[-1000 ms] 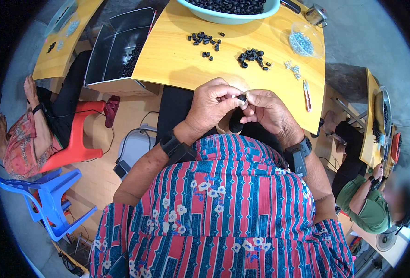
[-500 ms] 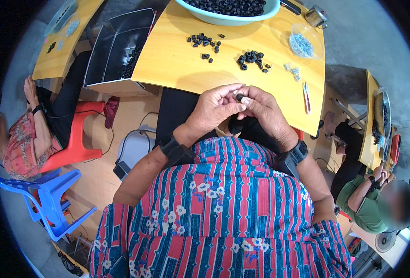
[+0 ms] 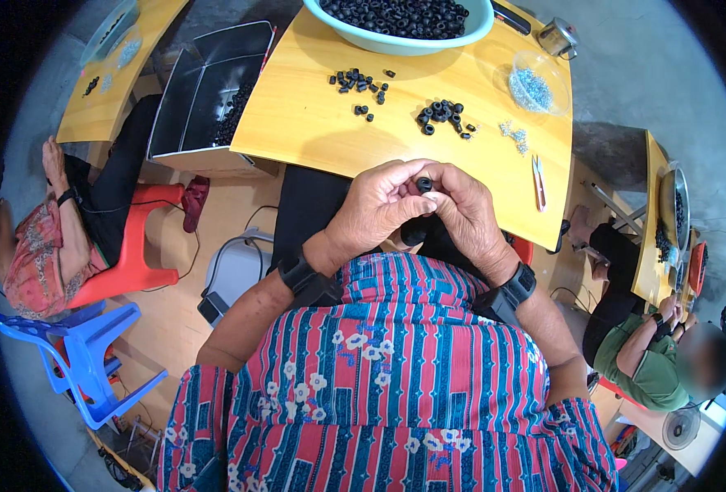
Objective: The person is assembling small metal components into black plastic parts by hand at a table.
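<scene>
Just off the table's near edge, my two hands meet around a small black cylindrical part (image 3: 423,184) with a hole in its end. My right hand (image 3: 464,209) pinches it between thumb and fingers. My left hand (image 3: 377,203) is closed against it from the other side, its thumb and fingertips at the part. Whether a smaller piece is between the fingertips is hidden. On the yellow table (image 3: 297,115) beyond lie two loose groups of similar parts, one of smaller black pieces (image 3: 361,82) on the left and one of black pieces (image 3: 439,116) nearer the middle.
A light-green basin (image 3: 404,43) full of black parts stands at the far edge. To the right are a clear bowl (image 3: 535,84) of small shiny pieces, a loose pile (image 3: 514,137), thread snips (image 3: 539,182) and a metal cup (image 3: 557,38). An open box (image 3: 203,98) stands left. Co-workers sit either side.
Both hands have shifted slightly down toward me. The black part has turned, so its holed end now faces up. It remains between my fingers.
</scene>
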A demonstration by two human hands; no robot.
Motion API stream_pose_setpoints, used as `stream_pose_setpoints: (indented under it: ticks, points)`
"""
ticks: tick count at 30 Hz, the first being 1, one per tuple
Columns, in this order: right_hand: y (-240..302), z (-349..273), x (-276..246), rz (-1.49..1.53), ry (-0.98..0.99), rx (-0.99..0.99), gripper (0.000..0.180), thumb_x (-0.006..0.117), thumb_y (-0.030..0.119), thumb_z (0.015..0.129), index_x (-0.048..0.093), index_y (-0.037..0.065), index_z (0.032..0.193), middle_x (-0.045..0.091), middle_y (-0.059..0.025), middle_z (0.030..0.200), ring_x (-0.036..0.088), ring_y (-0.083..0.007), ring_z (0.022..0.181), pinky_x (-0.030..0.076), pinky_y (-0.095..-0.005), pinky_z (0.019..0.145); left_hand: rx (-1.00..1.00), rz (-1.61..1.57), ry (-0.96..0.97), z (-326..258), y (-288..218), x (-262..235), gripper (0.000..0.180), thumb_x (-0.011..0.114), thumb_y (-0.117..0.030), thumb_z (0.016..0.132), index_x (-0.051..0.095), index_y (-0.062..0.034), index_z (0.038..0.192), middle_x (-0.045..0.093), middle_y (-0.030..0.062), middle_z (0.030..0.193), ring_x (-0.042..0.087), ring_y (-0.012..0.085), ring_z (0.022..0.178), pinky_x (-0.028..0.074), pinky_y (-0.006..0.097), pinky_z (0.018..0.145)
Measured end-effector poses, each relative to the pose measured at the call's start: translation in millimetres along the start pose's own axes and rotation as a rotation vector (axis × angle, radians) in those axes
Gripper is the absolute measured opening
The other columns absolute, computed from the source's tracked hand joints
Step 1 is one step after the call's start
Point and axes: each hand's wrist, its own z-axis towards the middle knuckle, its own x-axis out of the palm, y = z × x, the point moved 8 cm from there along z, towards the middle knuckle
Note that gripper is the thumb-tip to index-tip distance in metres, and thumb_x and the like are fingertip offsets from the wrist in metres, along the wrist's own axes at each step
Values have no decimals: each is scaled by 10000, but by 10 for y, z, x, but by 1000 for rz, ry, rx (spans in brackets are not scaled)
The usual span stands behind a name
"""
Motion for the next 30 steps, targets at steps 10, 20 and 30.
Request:
stream_pose_setpoints:
  ticks: [10, 20, 30]
  points:
    - [93, 10, -18, -66, -32, -51, 251, 567, 19, 804, 564, 22, 1055, 594, -143, 869, 610, -264, 791, 493, -331, 727, 64, 98, 5, -15, -110, 0, 433, 606, -85, 881, 479, 44, 1275, 570, 59, 1052, 548, 116, 1003, 447, 258, 889]
    - [158, 49, -25, -168, -32, -38, 261, 527, 2, 804, 564, 18, 1061, 590, -162, 885, 614, -295, 801, 498, -359, 729, -18, 131, 5, -2, -79, -8, 419, 583, -64, 889, 478, 38, 1281, 558, 41, 1022, 540, 96, 965, 449, 245, 866]
    - [108, 65, 7, -142, -35, -82, 230, 516, 1, 824, 566, -1, 1049, 598, -150, 862, 633, -255, 757, 512, -332, 691, 46, 121, -33, -1, -41, -47, 397, 582, -70, 894, 490, 52, 1260, 552, 33, 962, 552, 85, 883, 472, 227, 797]
